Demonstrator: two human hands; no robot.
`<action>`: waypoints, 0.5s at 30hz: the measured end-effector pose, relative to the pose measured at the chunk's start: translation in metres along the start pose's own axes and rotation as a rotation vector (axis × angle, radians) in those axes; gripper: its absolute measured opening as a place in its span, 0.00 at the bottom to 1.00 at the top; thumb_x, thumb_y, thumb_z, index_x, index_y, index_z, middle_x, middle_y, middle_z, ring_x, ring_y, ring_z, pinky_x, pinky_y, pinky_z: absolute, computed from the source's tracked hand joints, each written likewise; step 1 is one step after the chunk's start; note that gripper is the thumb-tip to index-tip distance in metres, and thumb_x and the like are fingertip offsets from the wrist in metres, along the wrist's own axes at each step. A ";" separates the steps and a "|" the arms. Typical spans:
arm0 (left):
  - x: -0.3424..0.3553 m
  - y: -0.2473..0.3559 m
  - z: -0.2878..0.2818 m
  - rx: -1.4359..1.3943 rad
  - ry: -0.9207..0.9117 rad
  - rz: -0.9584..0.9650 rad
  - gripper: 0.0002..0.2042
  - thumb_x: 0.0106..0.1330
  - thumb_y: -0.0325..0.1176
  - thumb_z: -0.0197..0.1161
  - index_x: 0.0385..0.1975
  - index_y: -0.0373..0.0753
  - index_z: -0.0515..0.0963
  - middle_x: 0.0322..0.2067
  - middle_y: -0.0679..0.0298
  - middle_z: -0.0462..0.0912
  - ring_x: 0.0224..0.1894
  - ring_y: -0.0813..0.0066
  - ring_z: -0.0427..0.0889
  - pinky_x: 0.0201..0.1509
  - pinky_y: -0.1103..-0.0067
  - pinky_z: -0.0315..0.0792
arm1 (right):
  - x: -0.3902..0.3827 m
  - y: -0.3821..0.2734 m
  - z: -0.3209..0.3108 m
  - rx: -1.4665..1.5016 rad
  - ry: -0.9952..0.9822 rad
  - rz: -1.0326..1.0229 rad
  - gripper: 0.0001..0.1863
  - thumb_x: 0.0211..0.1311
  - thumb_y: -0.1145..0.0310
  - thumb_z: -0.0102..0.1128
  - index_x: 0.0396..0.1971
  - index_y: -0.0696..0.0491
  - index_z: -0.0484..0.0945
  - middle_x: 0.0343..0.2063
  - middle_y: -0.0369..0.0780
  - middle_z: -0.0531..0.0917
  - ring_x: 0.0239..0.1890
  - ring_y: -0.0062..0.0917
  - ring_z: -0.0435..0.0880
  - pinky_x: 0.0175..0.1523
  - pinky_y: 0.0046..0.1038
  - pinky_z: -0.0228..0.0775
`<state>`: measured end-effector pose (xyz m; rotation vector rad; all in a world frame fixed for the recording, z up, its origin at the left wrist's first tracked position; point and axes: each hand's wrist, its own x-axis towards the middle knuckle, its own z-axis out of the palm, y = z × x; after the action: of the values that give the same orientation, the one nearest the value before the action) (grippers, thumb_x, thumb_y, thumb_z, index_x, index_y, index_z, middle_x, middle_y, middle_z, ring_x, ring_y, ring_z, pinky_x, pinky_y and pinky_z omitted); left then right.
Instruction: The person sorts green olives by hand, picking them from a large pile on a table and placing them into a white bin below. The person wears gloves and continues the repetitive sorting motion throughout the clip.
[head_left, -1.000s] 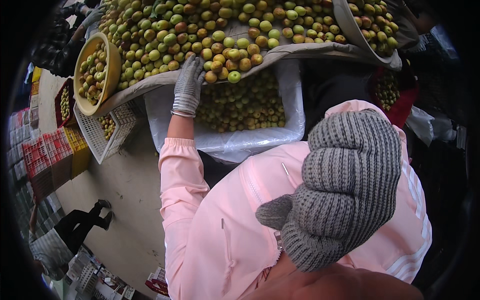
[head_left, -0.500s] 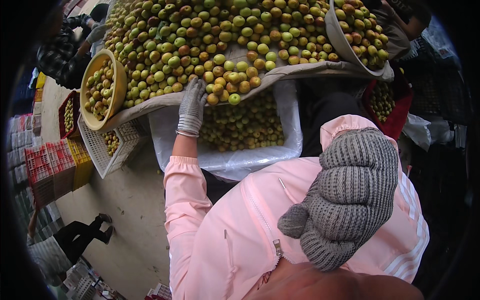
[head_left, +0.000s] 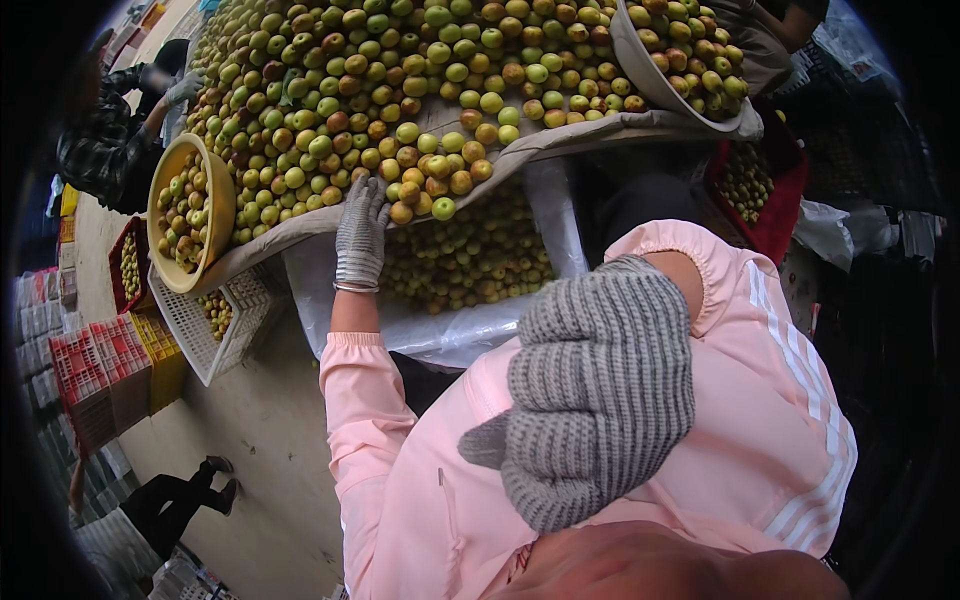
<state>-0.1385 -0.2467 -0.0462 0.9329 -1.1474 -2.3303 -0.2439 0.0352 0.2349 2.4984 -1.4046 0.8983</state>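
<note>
My left hand [head_left: 360, 235], in a grey striped knit glove, lies with straightened fingers at the near edge of the fruit table [head_left: 540, 140], touching round green and reddish fruits [head_left: 436, 175]. My right hand [head_left: 590, 395], in a ribbed grey glove, is large and close to the camera over my pink jacket; its fingers are curled closed, and whatever is inside is hidden. Below the table's cloth edge, a plastic-lined bin [head_left: 450, 340] holds many smaller-looking fruits. A yellow basin [head_left: 215, 220] of fruit stands left of my left hand.
A grey basin [head_left: 650, 75] of fruit sits at right, above a red crate [head_left: 765, 235]. A white crate [head_left: 215, 355] and stacked red and yellow crates [head_left: 105, 375] stand at left. A gloved co-worker [head_left: 110, 145] is at upper left; another person [head_left: 175, 510] is at lower left.
My right hand has moved left toward my body's middle. My left hand stays by the same fruit cluster, lower in the picture as the table has shifted down and left in view.
</note>
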 end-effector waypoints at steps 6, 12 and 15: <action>0.028 -0.021 -0.045 0.121 -0.117 0.092 0.26 0.68 0.35 0.50 0.64 0.35 0.54 0.61 0.54 0.62 0.64 0.65 0.62 0.65 0.69 0.58 | 0.013 0.095 0.098 -0.058 -0.108 0.333 0.07 0.54 0.62 0.58 0.31 0.47 0.76 0.25 0.37 0.79 0.25 0.32 0.80 0.28 0.30 0.73; 0.003 0.001 0.000 -0.053 -0.014 0.000 0.27 0.68 0.39 0.52 0.64 0.37 0.56 0.61 0.52 0.62 0.63 0.60 0.63 0.63 0.68 0.60 | -0.077 0.196 0.145 -0.251 -0.381 0.965 0.19 0.61 0.51 0.52 0.41 0.51 0.74 0.35 0.42 0.79 0.40 0.36 0.80 0.45 0.35 0.72; 0.004 0.001 -0.004 -0.048 0.005 0.009 0.26 0.68 0.38 0.52 0.63 0.36 0.57 0.59 0.51 0.65 0.62 0.59 0.65 0.62 0.68 0.63 | -0.094 0.227 0.151 -0.181 -0.487 1.093 0.23 0.62 0.49 0.49 0.45 0.52 0.74 0.43 0.44 0.79 0.45 0.40 0.78 0.49 0.38 0.70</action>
<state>-0.1383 -0.2516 -0.0482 0.9146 -1.0870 -2.3366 -0.4004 -0.0809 0.0224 1.7369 -2.9270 0.1757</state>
